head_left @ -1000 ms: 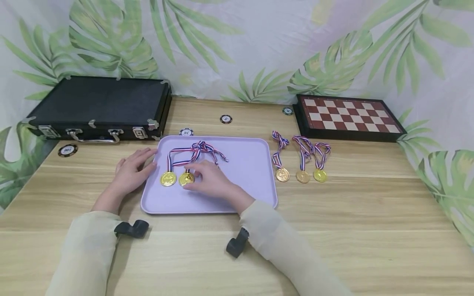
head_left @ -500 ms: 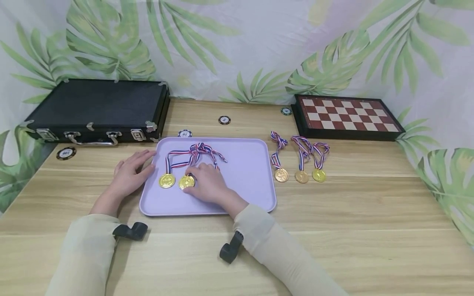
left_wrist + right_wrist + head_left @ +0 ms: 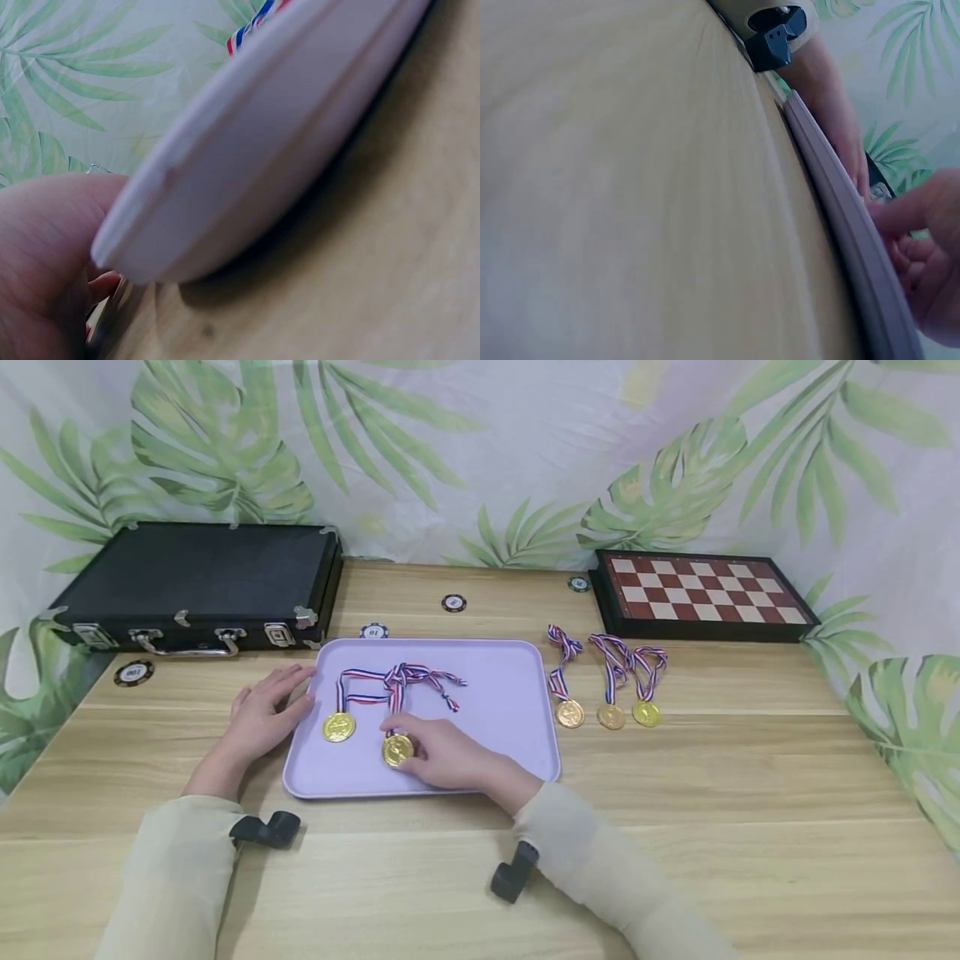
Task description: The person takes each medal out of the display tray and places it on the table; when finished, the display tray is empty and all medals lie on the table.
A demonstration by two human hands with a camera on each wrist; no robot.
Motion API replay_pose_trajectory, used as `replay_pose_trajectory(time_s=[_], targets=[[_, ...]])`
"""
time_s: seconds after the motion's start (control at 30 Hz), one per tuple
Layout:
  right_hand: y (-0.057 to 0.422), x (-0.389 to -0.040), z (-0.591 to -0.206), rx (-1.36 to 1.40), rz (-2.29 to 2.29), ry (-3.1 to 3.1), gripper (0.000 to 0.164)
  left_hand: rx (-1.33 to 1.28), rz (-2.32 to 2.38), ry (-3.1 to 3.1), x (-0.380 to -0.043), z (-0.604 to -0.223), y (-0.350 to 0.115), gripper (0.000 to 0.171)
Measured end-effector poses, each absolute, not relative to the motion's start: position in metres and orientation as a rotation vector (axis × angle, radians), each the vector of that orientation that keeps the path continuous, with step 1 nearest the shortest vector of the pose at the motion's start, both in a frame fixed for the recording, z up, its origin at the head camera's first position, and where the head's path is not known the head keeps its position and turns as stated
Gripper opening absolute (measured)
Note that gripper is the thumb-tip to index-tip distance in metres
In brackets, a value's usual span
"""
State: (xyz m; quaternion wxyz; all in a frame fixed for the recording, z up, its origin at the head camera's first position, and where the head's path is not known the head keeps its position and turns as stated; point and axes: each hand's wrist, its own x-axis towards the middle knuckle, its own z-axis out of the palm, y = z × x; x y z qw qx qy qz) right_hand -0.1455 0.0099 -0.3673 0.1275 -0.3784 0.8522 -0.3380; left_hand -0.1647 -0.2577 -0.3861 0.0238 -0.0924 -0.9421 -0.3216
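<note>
In the head view, a pale purple tray (image 3: 498, 710) carries two gold medals on striped ribbons. My right hand (image 3: 453, 756) pinches the right one, a gold medal (image 3: 396, 750), at its edge between thumb and fingers. Its ribbon runs up to a knotted striped ribbon bundle (image 3: 408, 674). The other gold medal (image 3: 338, 727) lies to the left, its ribbon running to the same bundle. My left hand (image 3: 262, 712) rests at the tray's left edge, fingers extended and thumb by the rim. In the right wrist view, the tray's side hides the medals.
Right of the tray lie a copper-coloured medal (image 3: 570, 713), a duller gold medal (image 3: 611, 717) and a bright gold medal (image 3: 647, 713). Behind stand a black case (image 3: 210, 568) and a chessboard box (image 3: 705, 597). Several poker chips, including a black chip (image 3: 453, 602), lie around the table.
My right hand has taken hold of the right gold medal and drawn it nearer and to the right. The ribbon bundle has shifted with it. My left hand stays at the tray's edge.
</note>
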Motion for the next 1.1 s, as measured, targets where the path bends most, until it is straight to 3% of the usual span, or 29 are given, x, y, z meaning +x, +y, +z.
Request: replay_pose_trajectory(time_s=[0.4, 0.77, 1.1], targets=[[0.103, -0.151, -0.307, -1.007, -1.661, 2.296, 0.052, -0.28, -1.011, -2.914, -0.166, -0.386, -0.258, 0.046], [0.183, -0.136, -0.259, -1.127, -2.17, 2.083, 0.048, -0.281, -1.014, -2.915, -0.165, -0.388, -0.258, 0.045], [0.26, -0.122, -0.238, -1.027, -2.505, 1.972, 0.048, -0.294, -0.987, -2.923, -0.165, -0.387, -0.258, 0.045]])
